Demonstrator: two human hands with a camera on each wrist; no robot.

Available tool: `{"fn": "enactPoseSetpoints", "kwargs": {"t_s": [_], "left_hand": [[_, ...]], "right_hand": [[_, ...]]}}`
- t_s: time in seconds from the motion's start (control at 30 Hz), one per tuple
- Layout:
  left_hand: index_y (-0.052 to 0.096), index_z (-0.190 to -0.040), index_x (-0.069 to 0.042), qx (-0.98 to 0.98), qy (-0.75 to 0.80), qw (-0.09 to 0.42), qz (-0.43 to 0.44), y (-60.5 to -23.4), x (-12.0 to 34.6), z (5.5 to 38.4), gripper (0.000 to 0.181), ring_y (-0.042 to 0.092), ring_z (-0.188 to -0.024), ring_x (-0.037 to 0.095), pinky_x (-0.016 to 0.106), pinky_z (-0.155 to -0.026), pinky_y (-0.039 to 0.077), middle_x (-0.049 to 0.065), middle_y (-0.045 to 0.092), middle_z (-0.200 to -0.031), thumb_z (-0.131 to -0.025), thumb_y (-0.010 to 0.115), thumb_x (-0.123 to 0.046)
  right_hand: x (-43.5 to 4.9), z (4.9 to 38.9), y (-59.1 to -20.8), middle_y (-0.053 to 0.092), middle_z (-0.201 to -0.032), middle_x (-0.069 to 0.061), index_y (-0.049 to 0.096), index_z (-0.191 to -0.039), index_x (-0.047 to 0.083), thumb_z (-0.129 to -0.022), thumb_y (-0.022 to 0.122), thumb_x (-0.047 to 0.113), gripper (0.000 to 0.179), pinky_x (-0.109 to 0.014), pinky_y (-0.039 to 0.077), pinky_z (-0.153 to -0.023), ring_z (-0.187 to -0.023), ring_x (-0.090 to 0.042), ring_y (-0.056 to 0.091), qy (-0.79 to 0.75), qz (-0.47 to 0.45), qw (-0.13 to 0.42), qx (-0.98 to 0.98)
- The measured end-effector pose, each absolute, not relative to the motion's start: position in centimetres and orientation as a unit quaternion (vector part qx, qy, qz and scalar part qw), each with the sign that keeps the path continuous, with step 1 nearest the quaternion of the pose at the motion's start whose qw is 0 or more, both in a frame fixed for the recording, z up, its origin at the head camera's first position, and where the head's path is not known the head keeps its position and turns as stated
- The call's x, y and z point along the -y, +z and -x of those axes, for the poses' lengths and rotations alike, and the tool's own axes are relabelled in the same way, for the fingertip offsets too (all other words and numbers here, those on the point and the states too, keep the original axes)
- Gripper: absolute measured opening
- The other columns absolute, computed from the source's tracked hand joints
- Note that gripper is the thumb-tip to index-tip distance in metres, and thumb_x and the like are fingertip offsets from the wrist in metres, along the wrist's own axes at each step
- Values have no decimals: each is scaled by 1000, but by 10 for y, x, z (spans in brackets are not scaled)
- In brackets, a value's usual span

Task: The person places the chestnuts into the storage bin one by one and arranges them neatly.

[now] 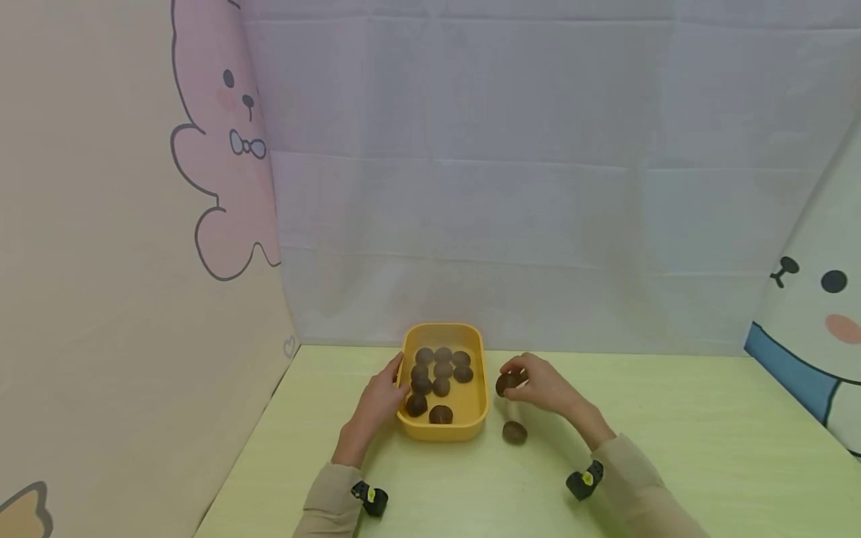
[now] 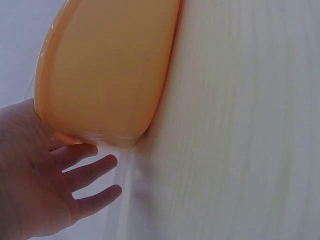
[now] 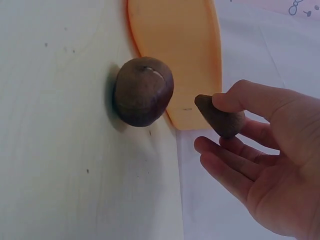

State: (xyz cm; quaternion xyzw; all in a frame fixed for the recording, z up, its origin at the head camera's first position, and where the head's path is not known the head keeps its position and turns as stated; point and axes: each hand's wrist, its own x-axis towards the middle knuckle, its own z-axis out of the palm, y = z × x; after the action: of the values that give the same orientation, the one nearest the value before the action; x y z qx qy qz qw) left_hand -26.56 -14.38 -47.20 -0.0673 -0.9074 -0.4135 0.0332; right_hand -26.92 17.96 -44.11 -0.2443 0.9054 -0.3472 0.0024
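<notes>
My left hand grips the left wall of a yellow plastic bin, thumb at the rim. In the left wrist view the other fingers spread along the outside of the bin; the thumb tip is hidden there. Several brown chestnuts lie inside the bin. Right of it, my right hand pinches a chestnut between thumb and fingers. Another chestnut, marked by a pale slit in the right wrist view, lies on the table just in front of that hand.
The pale yellow-green table ends at a white sheet hung behind the bin. On the left stands a wall with a pink cartoon animal; a white cartoon bear covers the right side.
</notes>
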Motion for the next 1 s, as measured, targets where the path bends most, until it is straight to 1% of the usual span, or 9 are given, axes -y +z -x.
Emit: {"fn": "enactPoseSetpoints", "kwargs": {"t_s": [0.2, 0.33, 0.53, 0.7, 0.77, 0.9, 1.0], "left_hand": [[36, -154, -6, 907, -415, 34, 66, -472, 144, 265, 67, 57, -126, 41, 53, -102, 47, 23, 56, -141, -91, 58, -14], [36, -153, -5, 908, -411, 35, 69, -472, 144, 265, 67, 57, -126, 41, 53, -101, 48, 24, 56, -140, -91, 58, -13], [36, -153, -5, 908, -413, 37, 68, -472, 144, 266, 67, 57, -125, 41, 53, -100, 48, 24, 56, -140, -90, 58, -13], [36, -154, -6, 908, -413, 36, 67, -473, 145, 267, 67, 57, -126, 41, 52, -101, 48, 23, 56, -141, -91, 58, -15], [36, -154, -7, 908, -412, 35, 67, -474, 145, 267, 67, 57, -126, 41, 52, -100, 48, 23, 56, -141, -91, 58, -15], [36, -154, -7, 907, -414, 35, 69, -474, 145, 268, 68, 57, -126, 41, 52, -100, 49, 22, 56, -141, -90, 57, -16], [36, -154, -6, 908, -412, 37, 71, -475, 145, 269, 68, 58, -125, 40, 51, -99, 49, 22, 56, -141, -90, 57, -16]], "right_hand": [[-178, 271, -436, 57, -103, -13, 66, -112, -2, -80, 75, 9, 35, -24, 54, -71, -85, -17, 67, -382, 248, -1, -890], [-175, 271, -433, 53, -103, -12, 65, -114, -2, -80, 74, 6, 36, -24, 53, -71, -83, -15, 66, -389, 243, -3, -889], [-165, 270, -428, 50, -107, -13, 64, -119, -3, -81, 68, 1, 39, -26, 55, -75, -91, -19, 62, -404, 268, -36, -874], [-152, 273, -429, 54, -114, -13, 65, -121, 3, -82, 69, 1, 39, -29, 55, -73, -90, -19, 60, -387, 300, -68, -869], [-147, 275, -429, 57, -116, -14, 63, -122, 3, -83, 70, 1, 40, -30, 55, -74, -91, -18, 61, -377, 303, -74, -872], [-137, 277, -428, 59, -116, -15, 60, -121, 0, -84, 70, 1, 39, -36, 55, -77, -93, -20, 61, -378, 296, -63, -875], [-129, 278, -426, 61, -114, -14, 62, -117, 1, -82, 70, 1, 36, -34, 54, -77, -92, -20, 61, -371, 296, -53, -879]]}}
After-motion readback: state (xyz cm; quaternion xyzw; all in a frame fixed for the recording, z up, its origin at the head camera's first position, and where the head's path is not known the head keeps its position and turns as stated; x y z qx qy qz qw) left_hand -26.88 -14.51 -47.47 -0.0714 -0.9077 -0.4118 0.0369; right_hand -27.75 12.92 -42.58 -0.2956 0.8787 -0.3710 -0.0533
